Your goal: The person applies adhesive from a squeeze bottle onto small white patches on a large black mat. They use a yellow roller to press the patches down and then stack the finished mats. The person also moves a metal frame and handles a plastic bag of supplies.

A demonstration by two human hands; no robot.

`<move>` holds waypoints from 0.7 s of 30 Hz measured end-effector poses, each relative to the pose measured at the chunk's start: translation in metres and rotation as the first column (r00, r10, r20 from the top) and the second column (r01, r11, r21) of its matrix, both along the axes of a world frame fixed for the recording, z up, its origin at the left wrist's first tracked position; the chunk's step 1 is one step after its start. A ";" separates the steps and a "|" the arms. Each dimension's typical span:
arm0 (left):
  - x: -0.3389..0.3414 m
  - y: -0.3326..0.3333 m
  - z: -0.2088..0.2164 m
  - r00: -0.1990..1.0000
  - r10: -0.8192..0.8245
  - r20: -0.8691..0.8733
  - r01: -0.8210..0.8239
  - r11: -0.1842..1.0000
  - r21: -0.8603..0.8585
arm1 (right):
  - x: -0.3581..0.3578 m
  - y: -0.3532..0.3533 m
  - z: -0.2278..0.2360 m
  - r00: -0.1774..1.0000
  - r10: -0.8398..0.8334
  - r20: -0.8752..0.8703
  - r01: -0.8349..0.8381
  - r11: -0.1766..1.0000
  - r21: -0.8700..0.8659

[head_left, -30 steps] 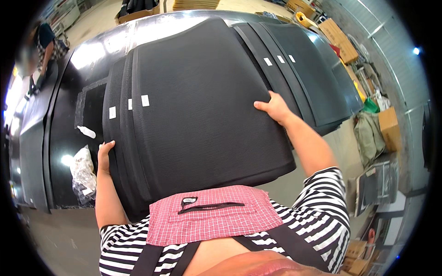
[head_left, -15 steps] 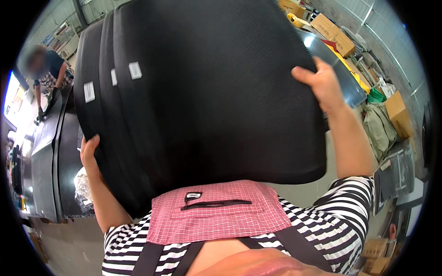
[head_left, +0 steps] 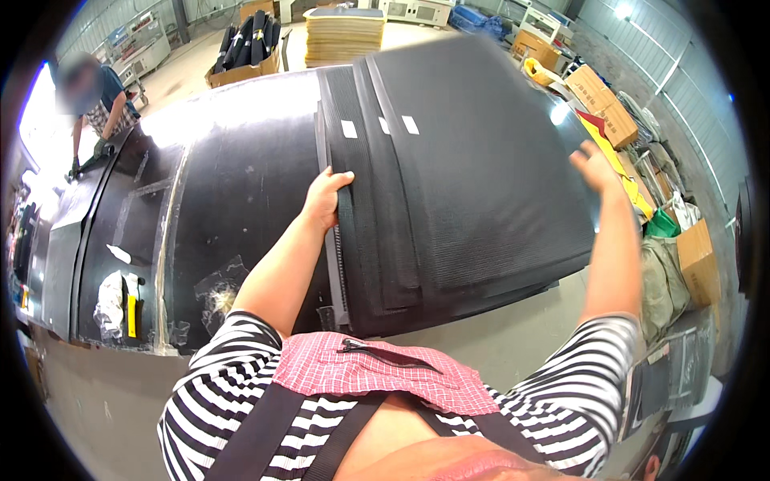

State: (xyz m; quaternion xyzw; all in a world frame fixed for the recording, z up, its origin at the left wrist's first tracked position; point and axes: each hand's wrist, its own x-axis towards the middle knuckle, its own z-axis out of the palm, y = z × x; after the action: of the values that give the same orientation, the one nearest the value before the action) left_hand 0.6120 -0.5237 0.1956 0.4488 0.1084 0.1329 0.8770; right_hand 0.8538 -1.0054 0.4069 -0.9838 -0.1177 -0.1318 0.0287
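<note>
Several black textured rubber mats (head_left: 489,184) lie stacked on the long dark table, their left edges stepped and each bearing a small white label (head_left: 411,125). My left hand (head_left: 325,199) grips the left edge of the stack, thumb on top and fingers mostly hidden against the side. Close by the right edge of the top mat is my right hand (head_left: 595,167), its fingers apart and slightly blurred, holding nothing. The top mat's far right corner is blurred.
On the table (head_left: 249,192) to the left are a yellow-handled cutter (head_left: 131,314) and crumpled plastic (head_left: 110,305). A person (head_left: 100,104) works at the far left. Cardboard boxes (head_left: 593,96) stand at the right, a yellow stack (head_left: 345,40) beyond the table.
The mats have come down from upright in front of me to flat on the table. My right hand has let go of their right edge; my left hand still holds the left edge.
</note>
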 end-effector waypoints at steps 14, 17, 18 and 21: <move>0.000 -0.020 -0.062 0.882 0.305 -0.360 -0.131 0.891 0.435 | -0.050 0.008 -0.174 0.925 -0.372 0.073 0.378 0.890 -0.256; -0.065 -0.016 -0.078 0.898 0.371 -0.238 -0.187 0.811 0.555 | -0.055 0.029 -0.164 0.953 -0.283 0.107 0.302 0.906 -0.297; -0.090 -0.013 -0.085 0.885 0.399 -0.239 -0.189 0.778 0.599 | -0.071 0.048 -0.144 0.971 -0.231 0.059 0.238 0.920 -0.310; -0.142 -0.021 -0.092 0.917 0.261 -0.302 -0.051 0.827 0.559 | -0.077 -0.003 -0.148 0.951 -0.128 0.280 0.192 0.958 -0.213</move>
State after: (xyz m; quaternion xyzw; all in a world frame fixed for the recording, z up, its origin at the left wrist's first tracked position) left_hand 0.4703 -0.5452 0.1034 0.6835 0.2648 0.1447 0.6647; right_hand 0.7766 -1.0085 0.2586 -0.9601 -0.0547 -0.2483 -0.1163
